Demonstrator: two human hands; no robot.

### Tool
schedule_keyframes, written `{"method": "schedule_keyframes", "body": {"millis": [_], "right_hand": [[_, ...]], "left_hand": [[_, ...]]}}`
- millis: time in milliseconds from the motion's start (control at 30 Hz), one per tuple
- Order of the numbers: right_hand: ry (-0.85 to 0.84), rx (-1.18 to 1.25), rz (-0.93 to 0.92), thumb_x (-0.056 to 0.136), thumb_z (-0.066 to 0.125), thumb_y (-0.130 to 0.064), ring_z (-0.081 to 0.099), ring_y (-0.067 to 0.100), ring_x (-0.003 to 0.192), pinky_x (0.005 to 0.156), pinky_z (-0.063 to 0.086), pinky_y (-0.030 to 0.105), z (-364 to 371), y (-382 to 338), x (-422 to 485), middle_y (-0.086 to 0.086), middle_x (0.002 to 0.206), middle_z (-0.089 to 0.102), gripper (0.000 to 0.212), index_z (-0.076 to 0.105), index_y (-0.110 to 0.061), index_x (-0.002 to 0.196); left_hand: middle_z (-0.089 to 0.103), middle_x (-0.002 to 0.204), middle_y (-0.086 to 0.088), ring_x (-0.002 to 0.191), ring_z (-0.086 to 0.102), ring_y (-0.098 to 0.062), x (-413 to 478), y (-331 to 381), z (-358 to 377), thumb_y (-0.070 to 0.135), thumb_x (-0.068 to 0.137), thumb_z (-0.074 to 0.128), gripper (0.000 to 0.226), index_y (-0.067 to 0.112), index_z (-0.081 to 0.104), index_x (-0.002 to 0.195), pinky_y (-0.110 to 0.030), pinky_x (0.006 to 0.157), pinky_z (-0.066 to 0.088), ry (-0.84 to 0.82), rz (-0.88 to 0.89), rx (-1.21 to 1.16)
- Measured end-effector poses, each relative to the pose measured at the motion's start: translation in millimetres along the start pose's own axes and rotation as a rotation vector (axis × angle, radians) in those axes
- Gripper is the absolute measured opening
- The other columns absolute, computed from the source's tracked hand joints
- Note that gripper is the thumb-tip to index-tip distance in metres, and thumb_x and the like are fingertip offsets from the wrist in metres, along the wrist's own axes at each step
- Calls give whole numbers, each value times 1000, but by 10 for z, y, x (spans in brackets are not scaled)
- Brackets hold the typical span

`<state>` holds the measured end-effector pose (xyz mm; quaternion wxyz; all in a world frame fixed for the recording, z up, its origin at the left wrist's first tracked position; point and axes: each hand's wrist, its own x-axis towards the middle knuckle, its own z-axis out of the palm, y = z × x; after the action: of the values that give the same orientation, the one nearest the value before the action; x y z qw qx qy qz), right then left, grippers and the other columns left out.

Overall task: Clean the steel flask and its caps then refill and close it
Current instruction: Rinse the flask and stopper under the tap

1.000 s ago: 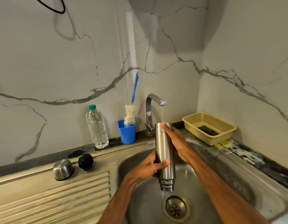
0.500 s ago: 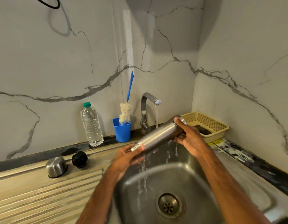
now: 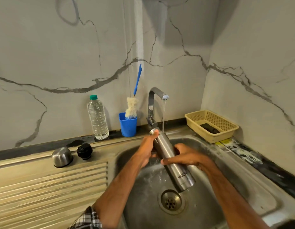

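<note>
Holding the steel flask (image 3: 179,172) tilted over the sink (image 3: 239,177), mouth end raised toward the tap (image 3: 153,98) and base low near the drain (image 3: 172,201), keeps runoff in the basin while the water stream (image 3: 163,114) lands at the flask's upper end; whether water enters the mouth cannot be told. The left hand (image 3: 146,152) is curled round the neck and the right hand (image 3: 189,157) wraps the mid-body, set apart, probably to steady wet steel. The steel cap (image 3: 62,157) and black cap (image 3: 84,151) stand side by side on the drainboard (image 3: 44,187), left of the basin, apparently set aside for separate handling.
</note>
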<state>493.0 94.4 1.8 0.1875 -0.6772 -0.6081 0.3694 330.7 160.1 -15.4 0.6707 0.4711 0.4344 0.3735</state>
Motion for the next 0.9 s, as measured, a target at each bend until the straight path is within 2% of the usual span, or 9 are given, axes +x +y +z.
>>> {"method": "schedule_keyframes", "body": {"millis": [133,300,367,433,533,633,733,800,900], "right_hand": [[109,78,64,68,87,-45,64,11,89,71,53,25,62,28,18,-2,103,62,77,46,-18,127],[408,-366,20,59,86,-57,62,10,80,77,57,29,204,34,141,-5,97,62,77,59,-20,121],[401,-400,-14,60,85,-59,60,8,77,71,52,25,152,39,122,-7,94,61,74,61,-20,118],[348,-350,-28,58,86,-58,60,5,74,66,51,22,59,75,106,-7,92,63,73,61,-20,116],[210,-89,3,57,89,-52,68,11,83,75,59,29,-19,127,76,-1,100,69,81,59,-15,122],[76,229,50,63,89,-47,70,19,91,78,58,31,-32,116,-26,5,102,71,70,58,-13,116],[4,422,9,67,88,-43,71,22,92,89,59,38,-32,98,-123,7,99,74,57,62,-15,109],[26,413,14,72,86,-38,71,19,91,87,59,34,-7,82,-121,5,99,73,50,62,-15,109],[144,186,30,65,89,-43,69,12,85,76,58,28,69,71,1,-1,100,71,69,61,-14,120]], "left_hand": [[61,117,-14,102,61,-25,162,108,213,44,99,59,36,17,54,122,-38,80,53,35,-19,42],[64,101,-13,86,61,-22,321,136,411,37,98,64,29,14,56,113,-33,70,51,163,-36,96],[64,102,-12,88,62,-24,343,133,418,38,98,64,33,13,56,118,-33,67,50,174,-45,69],[63,108,-14,100,63,-28,347,131,400,39,98,63,34,14,53,119,-41,80,55,133,-48,38],[62,120,-19,113,61,-33,319,123,282,34,99,62,38,10,52,127,-50,98,52,53,-74,-104],[62,125,-20,115,62,-33,285,116,88,32,101,58,39,8,53,132,-48,92,55,-40,-79,-227],[61,130,-22,121,61,-36,262,114,-52,33,100,60,40,9,55,132,-48,89,57,-114,-99,-277],[60,131,-21,121,61,-36,242,154,-48,30,98,64,42,8,54,132,-48,88,58,-107,-93,-242],[60,128,-20,118,61,-34,262,237,46,24,95,69,46,3,52,132,-54,98,54,-5,-45,-96]]}}
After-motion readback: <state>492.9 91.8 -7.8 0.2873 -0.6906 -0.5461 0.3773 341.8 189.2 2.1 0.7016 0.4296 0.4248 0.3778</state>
